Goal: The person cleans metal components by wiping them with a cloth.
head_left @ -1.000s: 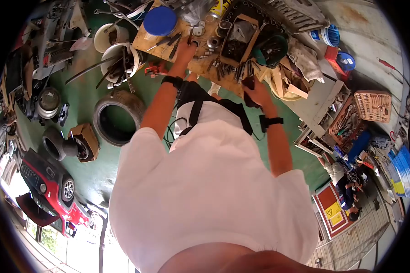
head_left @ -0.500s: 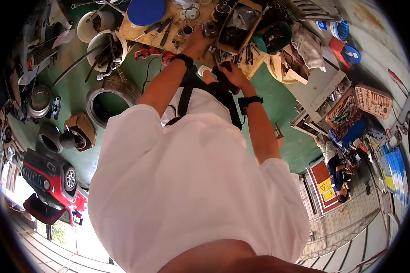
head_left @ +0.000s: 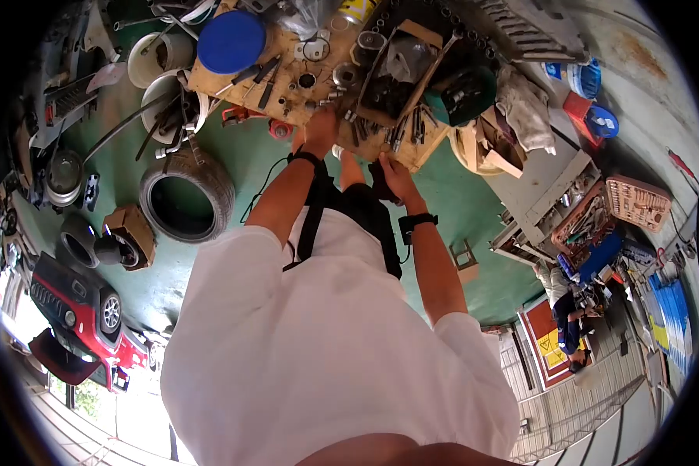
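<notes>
My left hand (head_left: 321,128) is over the near edge of the wooden workbench (head_left: 245,92), beside small metal parts (head_left: 311,104); its fingertips are too unclear to read. In my right hand (head_left: 397,180) is a dark, soft-looking object (head_left: 381,183), held just off the bench edge. Sockets and slim tools (head_left: 400,128) lie on the bench between and beyond the hands. A round metal part (head_left: 346,75) sits further back. Next to it is an open box (head_left: 380,102) with dark contents and a plastic bag. Dark-handled tools (head_left: 266,95) lie to the left, near a blue round lid (head_left: 231,42).
Left of the bench are white buckets (head_left: 149,68) with metal bars and a tyre (head_left: 186,196) on the green floor. A green bin (head_left: 462,95) and a cardboard-filled tub (head_left: 467,147) stand right. A person (head_left: 568,314) works further off; a red car (head_left: 85,314) is at left.
The view has shifted. My left hand has moved from the tools near the lid rightward along the bench edge. My right hand has drawn back from the bench, still with the dark object.
</notes>
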Available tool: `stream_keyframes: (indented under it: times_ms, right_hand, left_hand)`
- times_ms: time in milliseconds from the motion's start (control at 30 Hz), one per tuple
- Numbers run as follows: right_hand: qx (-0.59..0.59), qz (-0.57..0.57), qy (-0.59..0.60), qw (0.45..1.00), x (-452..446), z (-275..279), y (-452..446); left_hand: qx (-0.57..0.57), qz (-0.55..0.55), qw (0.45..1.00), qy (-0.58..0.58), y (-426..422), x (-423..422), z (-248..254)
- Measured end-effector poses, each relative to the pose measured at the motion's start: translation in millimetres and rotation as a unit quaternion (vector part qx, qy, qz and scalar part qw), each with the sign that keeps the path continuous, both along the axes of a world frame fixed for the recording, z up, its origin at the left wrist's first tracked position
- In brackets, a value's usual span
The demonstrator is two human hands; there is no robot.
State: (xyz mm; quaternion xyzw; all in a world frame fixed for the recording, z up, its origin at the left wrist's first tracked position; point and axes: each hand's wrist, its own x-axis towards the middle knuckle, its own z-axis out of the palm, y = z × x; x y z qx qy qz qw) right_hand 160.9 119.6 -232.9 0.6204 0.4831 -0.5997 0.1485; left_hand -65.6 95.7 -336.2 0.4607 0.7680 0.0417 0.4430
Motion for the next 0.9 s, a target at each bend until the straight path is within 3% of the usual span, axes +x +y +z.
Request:
stream_keyframes:
  times_ms: [67,133,333,400,500,533,600,733,800,833,900]
  right_hand:
    - [-0.008,0.004,-0.008,1.0,1.0,5.7,-1.4]
    - [-0.007,0.015,-0.005,1.0,8.9,-12.3,-10.5]
    - [0.003,-0.137,0.061,0.989,14.2,-19.6,-14.9]
    - [-0.086,-0.071,0.175,0.978,15.7,-19.9,-7.5]
    - [-0.172,-0.146,0.16,0.961,-16.4,16.7,14.1]
    - [-0.169,-0.141,0.162,0.962,-22.6,16.6,17.7]
    - [-0.205,-0.24,0.156,0.936,-37.6,14.8,22.7]
    - [-0.243,-0.139,0.147,0.949,-83.8,11.0,50.5]
    - [-0.07,0.045,0.313,0.946,-105.6,-18.3,53.0]
    - [-0.07,0.045,0.309,0.947,-118.3,-35.4,54.8]
    - [0.099,0.101,0.225,0.964,-144.2,-53.6,54.2]
  left_hand:
    - [0.096,0.035,0.995,-0.005,-8.1,3.2,-16.7]
    - [0.107,0.033,0.994,-0.005,-12.2,4.9,-23.3]
    - [0.208,0.072,0.975,0.025,-12.5,7.0,-4.5]
    - [0.089,0.113,0.987,-0.072,-11.5,-0.2,21.8]
    - [0.112,0.113,0.977,-0.145,-47.5,-21.5,2.0]
    - [0.116,0.115,0.976,-0.144,-52.2,-30.7,8.3]
    - [-0.034,0.218,0.968,-0.12,-65.3,-48.7,20.5]
    - [0.039,0.274,0.96,-0.049,-79.3,-77.5,7.4]
    - [0.133,0.241,0.961,0.006,-73.2,-86.1,-1.3]
    - [0.163,0.23,0.959,0.023,-68.8,-90.2,-4.9]
    - [0.056,0.238,0.967,-0.069,-55.8,-100.5,-0.6]
